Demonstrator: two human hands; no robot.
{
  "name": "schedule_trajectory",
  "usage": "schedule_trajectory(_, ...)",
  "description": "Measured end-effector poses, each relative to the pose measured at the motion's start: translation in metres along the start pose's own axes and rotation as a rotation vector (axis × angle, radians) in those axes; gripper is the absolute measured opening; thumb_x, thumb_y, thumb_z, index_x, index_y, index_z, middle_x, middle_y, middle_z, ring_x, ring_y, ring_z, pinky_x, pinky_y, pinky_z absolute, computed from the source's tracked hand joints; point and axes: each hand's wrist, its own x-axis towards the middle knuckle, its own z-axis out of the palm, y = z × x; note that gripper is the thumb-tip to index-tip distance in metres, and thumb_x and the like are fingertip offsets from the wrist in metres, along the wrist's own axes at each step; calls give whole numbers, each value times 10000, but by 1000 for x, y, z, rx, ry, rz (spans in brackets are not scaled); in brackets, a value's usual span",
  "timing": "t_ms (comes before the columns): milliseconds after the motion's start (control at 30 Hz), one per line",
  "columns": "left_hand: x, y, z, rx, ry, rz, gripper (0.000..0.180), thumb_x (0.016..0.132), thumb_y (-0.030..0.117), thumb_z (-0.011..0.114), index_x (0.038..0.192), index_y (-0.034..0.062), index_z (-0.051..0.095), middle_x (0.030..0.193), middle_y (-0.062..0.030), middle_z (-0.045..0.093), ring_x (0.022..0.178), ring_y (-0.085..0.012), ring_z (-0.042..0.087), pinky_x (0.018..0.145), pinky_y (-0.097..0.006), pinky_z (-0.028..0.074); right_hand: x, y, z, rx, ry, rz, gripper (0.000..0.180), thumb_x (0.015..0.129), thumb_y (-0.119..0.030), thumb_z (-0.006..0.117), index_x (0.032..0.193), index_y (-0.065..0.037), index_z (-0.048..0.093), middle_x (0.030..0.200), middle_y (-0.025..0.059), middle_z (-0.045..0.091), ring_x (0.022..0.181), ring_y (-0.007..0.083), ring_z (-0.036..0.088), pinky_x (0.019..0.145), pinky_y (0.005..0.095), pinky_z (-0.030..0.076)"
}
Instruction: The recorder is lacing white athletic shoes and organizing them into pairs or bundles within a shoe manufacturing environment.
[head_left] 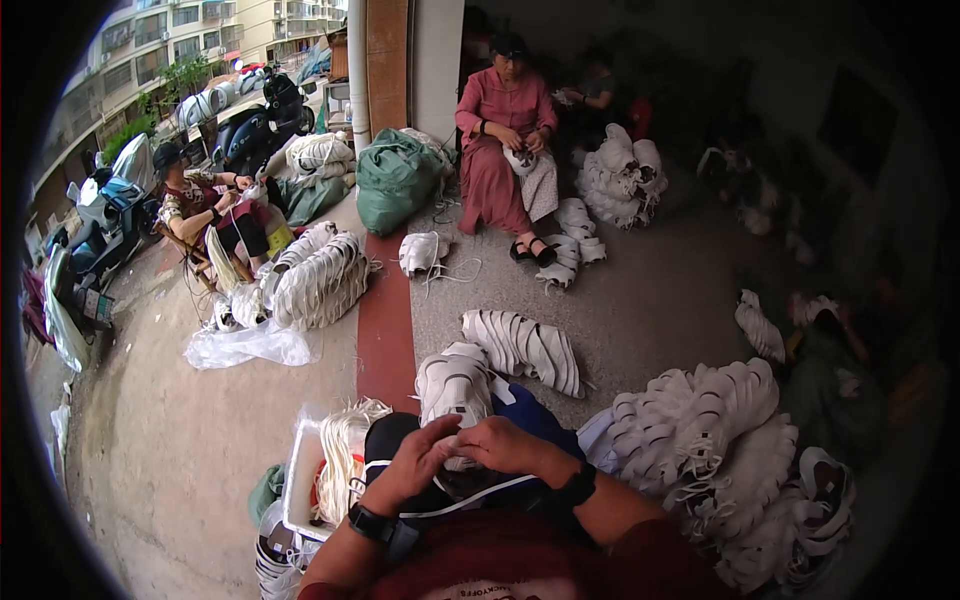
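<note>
Over my lap, my left hand (422, 462) and my right hand (503, 446) meet fingertip to fingertip. Both are closed, with the fingers pinched together at a white shoe upper (458, 464) lying beneath them. The exact spot they grip, and any lace between the fingers, is hidden. Just beyond the hands, more white shoe uppers (455, 385) rest stacked against my knees. To the left of my left forearm stands a white box (296, 485) holding a bundle of cream laces (345, 455).
A nested row of uppers (525, 350) lies on the floor ahead. Large piles of uppers (690, 420) rise at my right. Two people, one person in pink (508, 140) and one seated person (200, 205) at left, handle similar pieces. A green sack (398, 180) stands by the pillar.
</note>
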Motion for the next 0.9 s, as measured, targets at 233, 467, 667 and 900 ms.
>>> schedule_trajectory(233, -2, -23, 0, 97, -40, -114, 182, 865, 159, 620, 904, -17, 647, 767, -2, 624, 726, -49, 518, 658, -231, 445, -20, 6, -12, 90, 32, 81, 149, 816, -175, 581, 780, -32, 604, 673, 164, 586, 653, 352, 586, 583, 386, 449)
schedule_trajectory(467, -3, -30, -10, 657, 122, 73, 238, 831, 206, 634, 933, -10, 632, 829, -108, 646, 740, -193, 617, 659, -313, 475, -12, 20, 12, 150, 99, 68, 133, 834, -133, 574, 808, -7, 603, 684, 174, 574, 614, 294, 584, 579, 335, 447)
schedule_trajectory(667, 19, -11, 11, 105, -32, -17, 367, 863, 251, 619, 1075, -46, 580, 916, -110, 647, 844, -113, 556, 788, -283, 461, 0, 22, 10, 197, 132, 24, 131, 806, -138, 574, 792, -9, 595, 720, 187, 590, 690, 361, 593, 593, 385, 456)
schedule_trajectory(900, 28, -13, -5, -22, -142, -191, 251, 839, 150, 645, 1027, -16, 634, 866, -49, 660, 790, -71, 547, 733, -256, 470, -1, 28, 8, 116, 209, 23, 120, 805, -128, 580, 793, -12, 609, 687, 178, 583, 632, 321, 599, 576, 354, 450)
